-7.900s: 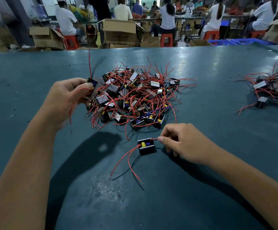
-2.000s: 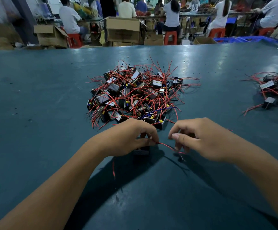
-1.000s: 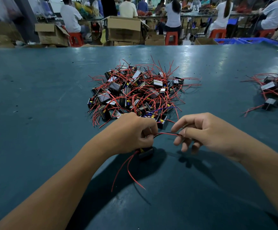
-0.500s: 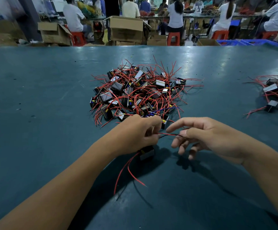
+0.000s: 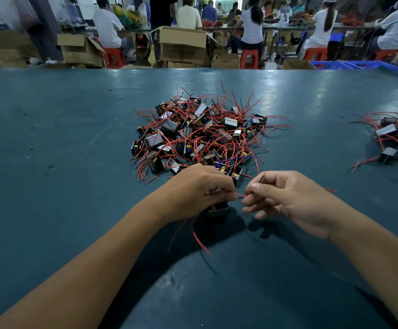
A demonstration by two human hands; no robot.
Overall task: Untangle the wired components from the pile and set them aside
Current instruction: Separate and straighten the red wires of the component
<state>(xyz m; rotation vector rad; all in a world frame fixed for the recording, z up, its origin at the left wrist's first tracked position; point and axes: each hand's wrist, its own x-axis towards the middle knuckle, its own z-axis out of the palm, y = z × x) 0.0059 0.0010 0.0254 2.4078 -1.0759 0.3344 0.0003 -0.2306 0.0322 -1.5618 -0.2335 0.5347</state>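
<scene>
The left hand [image 5: 196, 189] curls over a small black wired component [image 5: 218, 207] that rests on the green table [image 5: 50, 162] just in front of the pile [image 5: 200, 134], its red leads [image 5: 194, 233] trailing toward the near edge. The right hand [image 5: 285, 198], just beside it, pinches a red wire [image 5: 239, 195] running between the two hands. The tangled pile sits mid-table, with bare surface on its left and along the near edge. A smaller heap of sorted components [image 5: 397, 136] lies at the right edge. Beyond the far edge stand open cardboard boxes [image 5: 181, 46]; what they hold cannot be seen.
</scene>
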